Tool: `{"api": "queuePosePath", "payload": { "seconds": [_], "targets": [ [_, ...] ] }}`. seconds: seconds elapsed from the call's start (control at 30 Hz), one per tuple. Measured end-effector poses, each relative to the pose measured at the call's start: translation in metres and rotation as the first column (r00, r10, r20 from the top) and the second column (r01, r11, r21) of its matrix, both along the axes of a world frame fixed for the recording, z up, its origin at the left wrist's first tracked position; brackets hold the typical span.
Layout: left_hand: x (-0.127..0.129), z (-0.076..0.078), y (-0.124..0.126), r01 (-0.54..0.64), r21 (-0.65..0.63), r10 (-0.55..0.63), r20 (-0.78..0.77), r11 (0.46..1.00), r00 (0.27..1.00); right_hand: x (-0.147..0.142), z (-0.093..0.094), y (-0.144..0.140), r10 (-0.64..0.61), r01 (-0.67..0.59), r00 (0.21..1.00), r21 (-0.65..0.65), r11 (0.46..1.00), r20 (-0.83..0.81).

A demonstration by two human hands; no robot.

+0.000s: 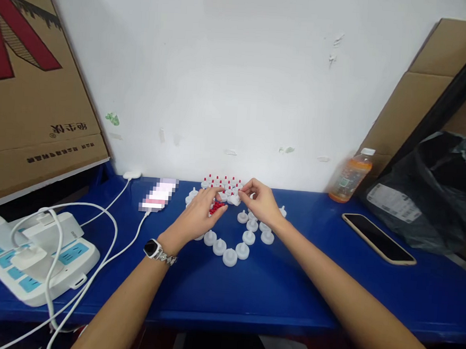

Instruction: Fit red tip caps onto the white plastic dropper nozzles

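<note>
White caps with red tips (pixel 225 182) stand upright in a close group at the back of the table (pixel 296 290), near the wall (pixel 239 90). Right hand (pixel 265 202): thumb and index fingertips nearly together at the near right edge of this group; cannot tell whether they grip a piece. Left hand (pixel 198 213): thumb and index apart, over a small heap of red pieces (pixel 217 208). Plain white caps (pixel 230 257) sit nozzle-up in a curve toward the near side, with more beside the right wrist. Watch (pixel 152 248) on left wrist. Farther right: phone (pixel 378 239) lying flat, bottle (pixel 349 177) of orange liquid, dark plastic bag (pixel 432 183). Far left: white power strip (pixel 70 256) with plugged-in chargers and cables; cardboard box (pixel 34 102) behind.
</note>
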State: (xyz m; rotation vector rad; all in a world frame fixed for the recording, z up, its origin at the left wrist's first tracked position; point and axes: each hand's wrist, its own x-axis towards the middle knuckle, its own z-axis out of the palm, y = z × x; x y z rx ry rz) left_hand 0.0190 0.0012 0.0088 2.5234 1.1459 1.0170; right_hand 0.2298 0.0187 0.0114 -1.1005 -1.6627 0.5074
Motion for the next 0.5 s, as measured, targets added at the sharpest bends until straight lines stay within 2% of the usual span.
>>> {"api": "queuePosePath", "payload": {
  "seconds": [0.1, 0.23, 0.33, 0.5],
  "targets": [
    [-0.009, 0.002, 0.004, -0.034, 0.0, 0.034, -0.028, 0.999, 0.999, 0.008, -0.004, 0.009, -0.02, 0.018, 0.964, 0.009, 1.0, 0.263],
    [-0.01, 0.001, 0.005, -0.044, -0.021, 0.043, -0.062, 0.999, 0.997, 0.005, -0.007, 0.022, -0.005, 0.017, 0.871, -0.02, 1.0, 0.492],
    [-0.008, 0.001, 0.004, -0.047, -0.049, 0.042, -0.098, 0.998, 0.994, 0.002, -0.005, 0.028, -0.01, 0.031, 0.819, -0.027, 0.999, 0.574],
    [-0.009, 0.002, 0.005, -0.027, -0.051, 0.022, -0.089, 0.998, 0.996, 0.009, 0.0, 0.016, -0.057, 0.074, 0.804, -0.005, 0.997, 0.592]
  ]
}}
